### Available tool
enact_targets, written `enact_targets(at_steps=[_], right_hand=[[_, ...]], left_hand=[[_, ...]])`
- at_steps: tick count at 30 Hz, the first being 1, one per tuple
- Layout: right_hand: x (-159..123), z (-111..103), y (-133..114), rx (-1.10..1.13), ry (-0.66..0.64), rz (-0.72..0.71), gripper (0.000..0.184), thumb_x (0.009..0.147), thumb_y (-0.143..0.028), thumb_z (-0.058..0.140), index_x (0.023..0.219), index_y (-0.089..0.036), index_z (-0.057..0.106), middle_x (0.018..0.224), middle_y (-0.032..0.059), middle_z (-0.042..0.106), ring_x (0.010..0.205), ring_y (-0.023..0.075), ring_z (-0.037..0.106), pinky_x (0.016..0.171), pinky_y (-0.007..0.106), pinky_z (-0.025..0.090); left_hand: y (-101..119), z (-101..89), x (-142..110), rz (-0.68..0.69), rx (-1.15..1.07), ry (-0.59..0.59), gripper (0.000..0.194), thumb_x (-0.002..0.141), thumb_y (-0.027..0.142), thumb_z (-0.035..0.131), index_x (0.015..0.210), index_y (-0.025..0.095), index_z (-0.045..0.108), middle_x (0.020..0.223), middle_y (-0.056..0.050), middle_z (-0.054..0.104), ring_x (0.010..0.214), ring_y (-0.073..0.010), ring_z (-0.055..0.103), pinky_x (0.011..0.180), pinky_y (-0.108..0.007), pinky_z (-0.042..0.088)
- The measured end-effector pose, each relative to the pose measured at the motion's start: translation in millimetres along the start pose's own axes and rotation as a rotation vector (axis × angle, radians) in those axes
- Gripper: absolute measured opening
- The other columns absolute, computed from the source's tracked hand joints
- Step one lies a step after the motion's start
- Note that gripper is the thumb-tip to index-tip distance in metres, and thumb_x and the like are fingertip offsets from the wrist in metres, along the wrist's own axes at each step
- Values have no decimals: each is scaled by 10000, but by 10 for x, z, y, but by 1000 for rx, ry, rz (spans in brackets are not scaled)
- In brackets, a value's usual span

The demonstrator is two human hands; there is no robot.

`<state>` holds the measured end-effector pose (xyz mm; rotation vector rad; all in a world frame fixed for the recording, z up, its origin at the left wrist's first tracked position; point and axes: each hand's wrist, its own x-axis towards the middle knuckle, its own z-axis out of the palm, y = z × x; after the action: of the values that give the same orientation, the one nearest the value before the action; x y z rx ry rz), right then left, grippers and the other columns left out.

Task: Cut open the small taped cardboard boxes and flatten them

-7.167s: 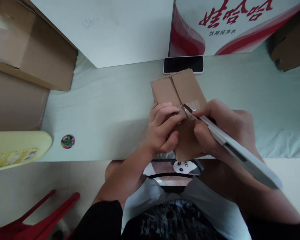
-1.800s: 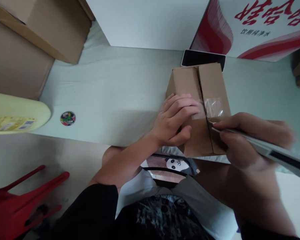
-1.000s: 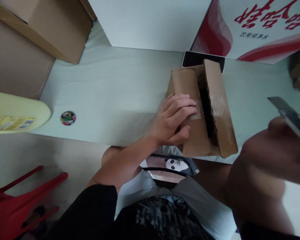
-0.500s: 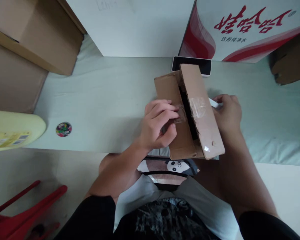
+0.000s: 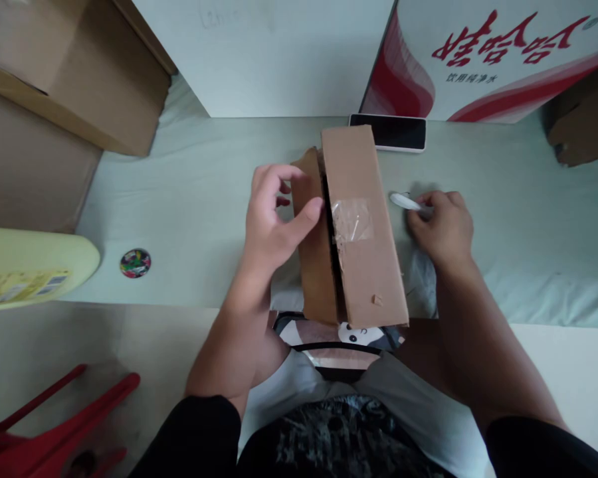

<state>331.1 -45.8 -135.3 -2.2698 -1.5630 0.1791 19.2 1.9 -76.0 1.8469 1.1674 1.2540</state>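
Observation:
A worn brown cardboard box [image 5: 363,265] stands at the front edge of the bed-like surface, with clear tape [image 5: 351,220] across its top flaps. A dark narrow gap runs between the flaps; the inside is hidden. My left hand [image 5: 274,216] is at the left flap, thumb and fingers apart, with the thumb and index fingertip over the cardboard; whether they touch it I cannot tell. To the right of the box, my right hand [image 5: 443,226] is closed on a slim white tool [image 5: 402,200] with a rounded end pointing left. Its exact kind does not show.
Behind the box lies a dark-screened phone-like device [image 5: 398,133], before a white and red carton [image 5: 478,60]. At left are brown cartons [image 5: 114,79], a pale yellow bottle [image 5: 34,265] and a round colourful disc [image 5: 135,263]. A red stool [image 5: 80,418] stands below.
The box has shifted left and turned more upright, its flaps now closer together. My left hand has come off the tape, moved left and spread. The white tool is more exposed beside the box.

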Motion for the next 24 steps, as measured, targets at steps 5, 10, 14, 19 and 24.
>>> enact_targets(at_steps=[5, 10, 14, 19, 24], right_hand=[[-33, 45, -38, 28, 52, -38, 376, 809, -385, 607, 1097, -197, 760, 1105, 165, 646, 1100, 379, 605, 985, 621, 471], [-70, 50, -116, 116, 161, -162, 353, 873, -414, 571, 1099, -205, 744, 1102, 169, 657, 1126, 363, 593, 1027, 589, 466], [-91, 42, -175, 164, 196, -222, 307, 860, -382, 556, 1039, -203, 731, 1031, 151, 681, 1063, 342, 637, 983, 550, 494], [-146, -61, -250, 288, 96, -247, 183, 856, -318, 557, 903, -218, 702, 870, 94, 719, 826, 260, 671, 802, 422, 519], [-189, -177, -305, 495, -102, -47, 205, 895, -413, 586, 852, -229, 667, 721, 30, 656, 633, 189, 570, 621, 330, 431]], left_hand=[[44, -27, 40, 0, 53, -142, 308, 867, 427, 853, 1006, 261, 633, 1147, -67, 620, 1079, -254, 642, 855, -377, 581], [59, -66, -1, -89, -1, -163, 479, 777, 499, 935, 989, 257, 580, 1146, -67, 565, 1042, -265, 613, 840, -406, 582], [98, -114, -31, -239, -36, -137, 487, 781, 451, 932, 1026, 257, 559, 1203, -65, 538, 1030, -249, 627, 882, -421, 584], [182, -260, 70, -458, -249, -131, 295, 802, 256, 774, 1062, 239, 635, 1062, -36, 675, 844, -196, 648, 736, -312, 557], [160, -249, 166, -560, -541, 134, 133, 767, 228, 670, 892, 186, 681, 754, -18, 644, 712, -196, 623, 632, -283, 462]])
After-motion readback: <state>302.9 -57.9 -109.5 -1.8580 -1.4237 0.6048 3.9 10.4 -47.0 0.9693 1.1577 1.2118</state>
